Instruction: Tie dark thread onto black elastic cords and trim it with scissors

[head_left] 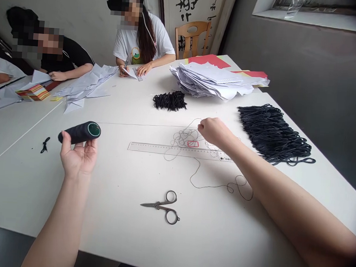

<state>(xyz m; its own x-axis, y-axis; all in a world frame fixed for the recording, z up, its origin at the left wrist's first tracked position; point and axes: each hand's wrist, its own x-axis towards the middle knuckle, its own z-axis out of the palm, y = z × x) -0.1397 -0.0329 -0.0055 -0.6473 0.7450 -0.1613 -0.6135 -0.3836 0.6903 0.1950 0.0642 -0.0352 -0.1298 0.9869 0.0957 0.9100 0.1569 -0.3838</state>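
Observation:
A dark spool of thread (79,132) lies in my left hand (78,153), its green-rimmed end facing right. From the spool a thin dark thread (142,125) runs across to my right hand (211,129), which is closed above the table with its fingertips pinched round it. Below and beside that hand, loose loops of thread (182,138) lie over a clear ruler (152,149). Small scissors (162,206) rest nearer to me, blades pointing left. A short knotted black cord (45,145) sits left of the spool.
Bundled black cord loops (272,134) lie at the right, with a smaller black pile (169,100) farther back. Stacked papers (212,79) stand behind. Two co-workers (144,41) sit at the far side among folded papers (86,84); another sleeve shows at far left.

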